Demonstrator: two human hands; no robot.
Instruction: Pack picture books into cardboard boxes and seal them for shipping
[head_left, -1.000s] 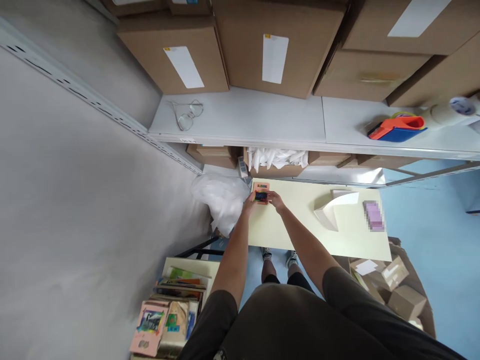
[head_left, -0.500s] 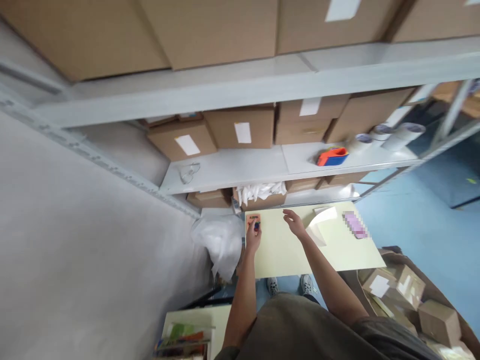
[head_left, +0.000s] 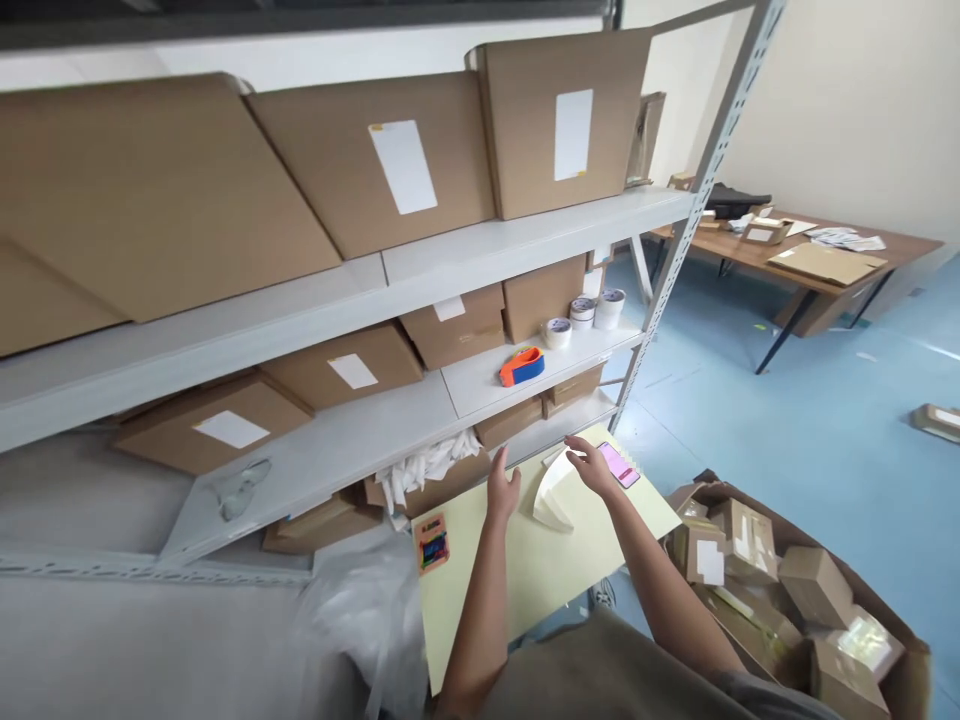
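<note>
My left hand (head_left: 503,487) hovers over the pale yellow table (head_left: 517,590), thumb and fingers apart, holding nothing. To its left, an orange card-like item with a dark, colourful middle (head_left: 433,544) lies near the table's left edge. My right hand (head_left: 589,464) is at the right edge of a curled white paper (head_left: 553,497), its fingers apart; whether it touches the paper is unclear. Just right of that hand lies a phone with a pink screen (head_left: 619,465).
Cardboard boxes (head_left: 570,130) fill the shelf rack in front. An orange and blue tape dispenser (head_left: 522,367) and tape rolls (head_left: 582,313) stand on the middle shelf. At the right is a large carton of small boxes (head_left: 817,590); plastic wrap (head_left: 367,610) hangs at the left.
The view has swung to the right. My left hand has left the orange item and moved right, towards the paper. My right hand has moved to the paper's edge.
</note>
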